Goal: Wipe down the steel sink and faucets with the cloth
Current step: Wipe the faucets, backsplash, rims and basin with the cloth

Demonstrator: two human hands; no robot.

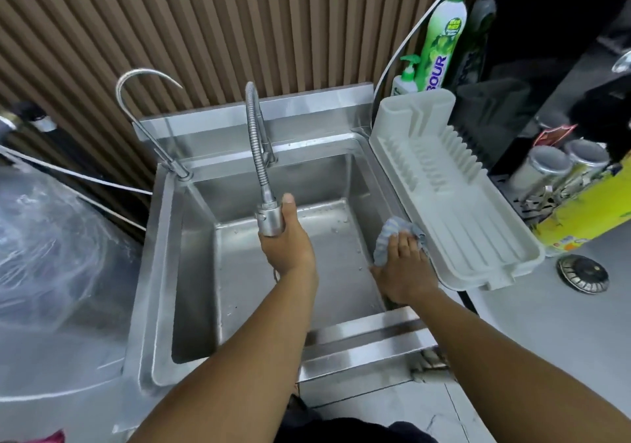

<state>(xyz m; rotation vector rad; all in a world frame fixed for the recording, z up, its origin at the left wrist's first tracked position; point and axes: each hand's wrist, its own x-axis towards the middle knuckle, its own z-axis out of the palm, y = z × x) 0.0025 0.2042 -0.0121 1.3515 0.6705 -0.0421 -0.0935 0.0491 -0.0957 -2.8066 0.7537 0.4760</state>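
Cloth (pixel 392 230) at 3 o'clock of sink (pixel 198 272), against right wall, just below dish rack (pixel 444 186). Soft, light, probably damp; bunches easily, so better pinned under flat palm than pinched. Right hand (pixel 406 268) doing exactly that: fingers spread flat over cloth, pressing it to steel, wrist low in basin. Left hand (pixel 288 244) wrapped round spray head (pixel 269 219) at basin centre, thumb up toward 12, forearm in from 6. Head looks slick, hose springy: firm wrap suits. Gooseneck faucet (pixel 179 167) at 10 o'clock, no hand on it.
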